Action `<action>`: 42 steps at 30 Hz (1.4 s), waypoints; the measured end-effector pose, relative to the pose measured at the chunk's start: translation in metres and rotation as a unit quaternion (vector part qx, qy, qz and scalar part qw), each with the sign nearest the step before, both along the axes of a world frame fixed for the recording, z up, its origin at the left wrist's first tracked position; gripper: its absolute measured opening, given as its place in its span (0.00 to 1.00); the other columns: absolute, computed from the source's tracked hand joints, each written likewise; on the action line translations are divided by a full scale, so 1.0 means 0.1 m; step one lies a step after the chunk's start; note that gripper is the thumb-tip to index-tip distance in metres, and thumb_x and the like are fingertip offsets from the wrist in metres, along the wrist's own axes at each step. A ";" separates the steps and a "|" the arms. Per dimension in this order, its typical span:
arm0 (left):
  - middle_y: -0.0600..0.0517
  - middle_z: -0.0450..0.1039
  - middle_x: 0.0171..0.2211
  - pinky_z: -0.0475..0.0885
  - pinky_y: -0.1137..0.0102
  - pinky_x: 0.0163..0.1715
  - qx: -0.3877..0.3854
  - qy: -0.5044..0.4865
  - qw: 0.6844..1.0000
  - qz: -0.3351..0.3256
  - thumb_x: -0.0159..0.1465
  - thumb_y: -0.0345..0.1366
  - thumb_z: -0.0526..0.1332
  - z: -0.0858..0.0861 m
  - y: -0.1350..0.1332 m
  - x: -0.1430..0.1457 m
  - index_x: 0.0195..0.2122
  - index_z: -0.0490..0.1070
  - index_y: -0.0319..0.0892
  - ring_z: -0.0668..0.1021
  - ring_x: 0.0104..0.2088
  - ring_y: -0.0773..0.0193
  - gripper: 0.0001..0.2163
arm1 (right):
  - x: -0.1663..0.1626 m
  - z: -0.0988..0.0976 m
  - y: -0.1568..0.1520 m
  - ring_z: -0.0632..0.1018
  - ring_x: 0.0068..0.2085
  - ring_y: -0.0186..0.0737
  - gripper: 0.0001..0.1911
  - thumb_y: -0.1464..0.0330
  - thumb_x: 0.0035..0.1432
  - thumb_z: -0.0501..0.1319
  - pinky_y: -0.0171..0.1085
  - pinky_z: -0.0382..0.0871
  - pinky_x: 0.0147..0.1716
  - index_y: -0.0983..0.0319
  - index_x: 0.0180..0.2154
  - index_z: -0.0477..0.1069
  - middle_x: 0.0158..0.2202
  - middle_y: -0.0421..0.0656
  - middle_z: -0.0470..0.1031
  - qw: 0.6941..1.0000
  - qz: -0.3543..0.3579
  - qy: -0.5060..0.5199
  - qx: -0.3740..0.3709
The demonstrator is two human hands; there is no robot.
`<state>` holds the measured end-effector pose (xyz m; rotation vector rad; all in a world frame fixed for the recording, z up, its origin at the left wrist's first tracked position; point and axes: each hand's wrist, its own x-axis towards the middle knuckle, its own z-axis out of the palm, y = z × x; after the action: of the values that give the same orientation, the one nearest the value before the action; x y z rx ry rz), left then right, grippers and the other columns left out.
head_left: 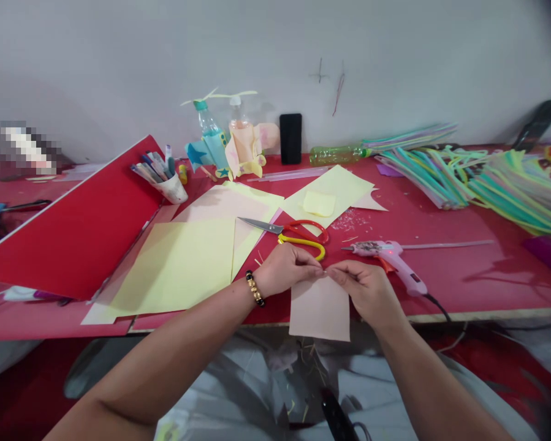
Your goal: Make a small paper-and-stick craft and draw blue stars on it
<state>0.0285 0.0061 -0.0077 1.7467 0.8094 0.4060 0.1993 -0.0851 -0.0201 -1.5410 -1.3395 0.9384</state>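
Note:
My left hand [287, 267] and my right hand [366, 288] meet over the table's front edge, fingertips pinched together on the top edge of a pale pink paper sheet [320, 311]. The sheet hangs past the table edge toward my lap. A beaded bracelet [255, 288] is on my left wrist. Just behind my hands lie scissors [293, 233] with red and yellow handles. A pink glue gun [393, 262] lies to the right of my right hand, its cord running off the edge.
Yellow and pink paper sheets [183, 263] cover the red table [477, 269]. A red board [73, 226] leans at left beside a cup of pens [162, 174]. Bottle crafts [224, 144], a black phone [290, 138] and bundles of coloured straws [482, 174] stand behind.

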 end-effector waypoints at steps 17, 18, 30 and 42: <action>0.53 0.75 0.26 0.63 0.77 0.26 0.068 -0.010 0.998 -0.005 0.57 0.38 0.62 0.01 -0.04 0.02 0.30 0.77 0.38 0.71 0.26 0.70 0.09 | -0.01 -0.04 0.00 0.74 0.26 0.37 0.12 0.60 0.54 0.63 0.32 0.67 0.23 0.63 0.32 0.75 0.26 0.41 0.76 0.998 0.008 0.060 -0.033; 0.53 0.75 0.26 0.63 0.77 0.26 0.067 -0.011 0.998 -0.004 0.57 0.38 0.62 0.01 -0.04 0.02 0.30 0.77 0.38 0.71 0.26 0.70 0.08 | -0.01 -0.03 0.00 0.74 0.26 0.37 0.12 0.60 0.54 0.63 0.32 0.67 0.23 0.63 0.33 0.75 0.26 0.41 0.76 0.997 0.009 0.065 -0.035; 0.53 0.73 0.24 0.62 0.76 0.25 -0.010 -0.022 1.000 0.001 0.54 0.39 0.65 0.00 -0.02 0.02 0.30 0.77 0.36 0.69 0.24 0.71 0.10 | -0.01 -0.08 -0.02 0.72 0.25 0.35 0.12 0.60 0.55 0.63 0.31 0.65 0.22 0.63 0.32 0.76 0.25 0.41 0.75 0.999 0.005 0.050 -0.005; 0.53 0.73 0.25 0.61 0.76 0.24 -0.001 -0.003 1.000 -0.018 0.55 0.47 0.64 -0.02 0.00 -0.01 0.31 0.78 0.38 0.68 0.25 0.71 0.16 | -0.03 -0.06 -0.03 0.73 0.26 0.34 0.09 0.62 0.55 0.62 0.30 0.65 0.23 0.62 0.31 0.76 0.25 0.40 0.76 1.000 0.003 0.006 0.030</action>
<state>0.0280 0.0057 -0.0095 1.7552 0.7724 0.3860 0.1967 -0.0881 -0.0259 -1.4849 -1.3537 0.9023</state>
